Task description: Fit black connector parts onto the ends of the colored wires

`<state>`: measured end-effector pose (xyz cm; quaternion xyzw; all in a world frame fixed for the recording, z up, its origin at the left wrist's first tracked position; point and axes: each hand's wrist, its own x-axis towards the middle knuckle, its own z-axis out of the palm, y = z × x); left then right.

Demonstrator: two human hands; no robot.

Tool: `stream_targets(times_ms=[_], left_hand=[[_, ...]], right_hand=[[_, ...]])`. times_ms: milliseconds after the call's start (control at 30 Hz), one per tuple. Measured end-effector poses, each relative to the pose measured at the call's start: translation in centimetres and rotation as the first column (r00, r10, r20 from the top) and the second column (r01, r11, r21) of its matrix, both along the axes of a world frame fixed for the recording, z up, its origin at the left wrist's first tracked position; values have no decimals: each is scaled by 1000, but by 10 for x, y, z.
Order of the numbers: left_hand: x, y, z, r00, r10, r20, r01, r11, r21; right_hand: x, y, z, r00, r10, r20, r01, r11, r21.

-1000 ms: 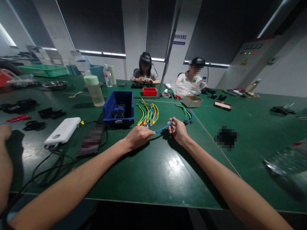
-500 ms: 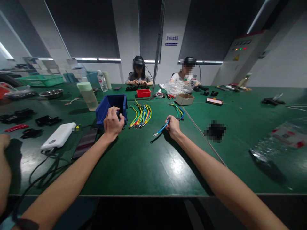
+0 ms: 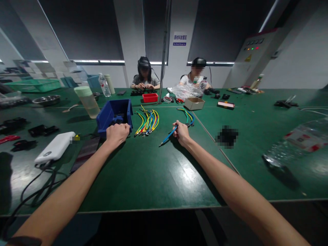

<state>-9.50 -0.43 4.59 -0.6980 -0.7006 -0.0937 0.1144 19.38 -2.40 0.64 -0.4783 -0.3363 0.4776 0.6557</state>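
1. Half a second ago the left hand [image 3: 117,132] was reaching over the front rim of the blue plastic parts bin [image 3: 114,114]; it now sits lower, at the bin's near wall, curled into a loose fist on the green counter [image 3: 143,171].
2. A second ago both hands held the short blue wire with a metal lug [image 3: 167,137] between them; now only the right hand [image 3: 181,133] holds it.
3. The wire is pinched at its far end in the right hand, and slants down to the left, its free lug end at or just above the counter.
4. The left hand's fingers are folded under, so whether they hold anything cannot be told. The dark parts inside the bin are too dim to identify.
5. Both forearms stretch forward from the bottom corners, the left wrist bent slightly inward, the right hand turned knuckles up.
6. A fan of yellow, green, red and blue wires [image 3: 147,122] lies between the two hands, just beside the bin.
7. A white power bank [image 3: 55,147] lies well left of the left hand.
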Motion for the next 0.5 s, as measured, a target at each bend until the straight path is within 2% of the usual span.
stream_targets(times_ms=[133, 300, 500], left_hand=[[1, 0, -2, 1000, 3, 5, -3, 1000, 23], [-1, 0, -7, 999, -49, -10, 50, 994, 98], [-5, 0, -13, 994, -108, 26, 99, 967, 236]], right_hand=[[1, 2, -2, 1000, 11, -3, -11, 1000, 18], [2, 3, -4, 1000, 11, -2, -11, 999, 31], [3, 4, -5, 1000, -1, -1, 1, 999, 50]])
